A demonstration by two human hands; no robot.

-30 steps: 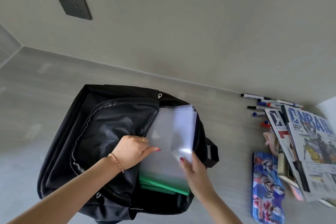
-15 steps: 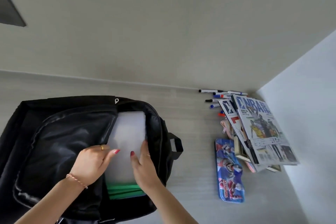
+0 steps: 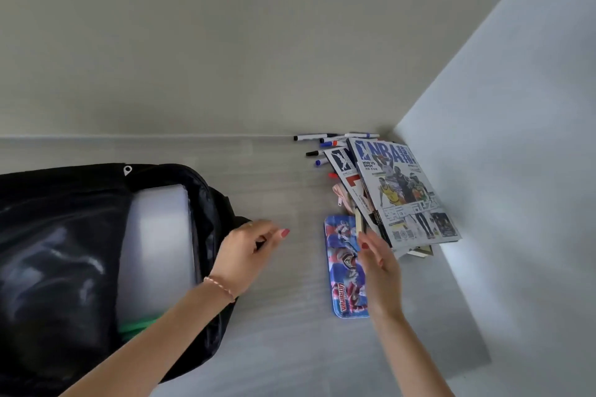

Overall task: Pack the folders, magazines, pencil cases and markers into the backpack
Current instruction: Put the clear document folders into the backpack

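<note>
Grey wood-grain tabletop [image 3: 274,348] meeting plain beige wall [image 3: 225,42]; glossy basketball magazines [image 3: 403,193] at its right edge, near your loosely spread right hand [image 3: 380,271]; your left hand [image 3: 248,251], fingers relaxed, beside the open black fabric backpack [image 3: 64,251].

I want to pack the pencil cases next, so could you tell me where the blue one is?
The blue pencil case lies flat on the table, right of the backpack, just under the magazines' near edge, with the right hand partly over it.
</note>
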